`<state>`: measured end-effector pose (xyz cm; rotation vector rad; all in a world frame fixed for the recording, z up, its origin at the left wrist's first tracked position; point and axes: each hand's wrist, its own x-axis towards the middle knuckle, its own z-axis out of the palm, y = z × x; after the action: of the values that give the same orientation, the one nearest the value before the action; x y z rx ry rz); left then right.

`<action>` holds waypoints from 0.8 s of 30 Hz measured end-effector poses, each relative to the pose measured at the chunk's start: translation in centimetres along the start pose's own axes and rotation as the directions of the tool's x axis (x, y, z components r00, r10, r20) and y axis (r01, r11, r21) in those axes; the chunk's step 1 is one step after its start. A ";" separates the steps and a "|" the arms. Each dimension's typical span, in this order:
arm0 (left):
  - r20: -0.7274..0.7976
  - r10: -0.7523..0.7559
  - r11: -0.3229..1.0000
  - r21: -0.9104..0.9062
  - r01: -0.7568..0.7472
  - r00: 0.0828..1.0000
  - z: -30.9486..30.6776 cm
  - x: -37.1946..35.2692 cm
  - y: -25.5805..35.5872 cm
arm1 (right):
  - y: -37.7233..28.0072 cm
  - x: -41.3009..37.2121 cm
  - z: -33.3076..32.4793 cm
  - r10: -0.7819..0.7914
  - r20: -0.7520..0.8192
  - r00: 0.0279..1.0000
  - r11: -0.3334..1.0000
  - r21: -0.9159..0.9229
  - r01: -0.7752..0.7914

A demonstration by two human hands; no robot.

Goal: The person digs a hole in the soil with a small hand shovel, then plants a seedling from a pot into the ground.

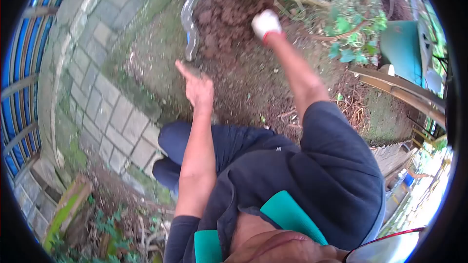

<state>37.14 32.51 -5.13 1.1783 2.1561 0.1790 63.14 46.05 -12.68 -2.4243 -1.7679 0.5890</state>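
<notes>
Right hand on soil mound | plastic bottle beside | plants beyond

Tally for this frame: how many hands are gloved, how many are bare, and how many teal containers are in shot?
Gloved hands: 1, the right hand, in a white glove at the soil
Bare hands: 1, the left hand
Teal containers: 1, the teal container
Total: 3

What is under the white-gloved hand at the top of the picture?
A mound of clumpy reddish-brown soil lies under the gloved right hand. The glove's back faces the camera, so whether it grips anything is hidden.
</notes>
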 end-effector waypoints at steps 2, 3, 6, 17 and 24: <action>-0.019 0.018 1.000 0.021 -0.018 1.000 0.5 0.2 -0.8 | -1.0 -5.2 -0.6 -0.014 -0.072 0.997 0.983 0.184 0.027; -0.033 0.038 0.999 0.011 -0.037 0.999 0.6 0.5 -0.6 | -0.2 -7.5 0.8 -0.083 -0.135 0.987 0.985 0.140 0.102; 0.015 0.006 1.000 -0.024 -0.005 1.000 -0.1 -0.4 -0.6 | -0.5 -14.5 -2.7 0.026 -0.046 0.999 0.973 0.229 -0.014; 0.355 0.342 0.634 -0.770 0.065 0.870 -4.1 -8.9 5.2 | -1.3 -27.5 -14.0 -0.147 0.593 0.792 0.441 0.755 -0.485; 0.186 0.374 0.676 -0.725 -0.130 0.908 -1.2 -9.0 4.9 | -1.0 -28.6 -12.7 -0.259 0.584 0.769 0.441 0.780 -0.444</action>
<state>43.22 28.49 2.20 0.9475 1.3966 0.8054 59.30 21.74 6.64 -1.5451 -0.8639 1.9694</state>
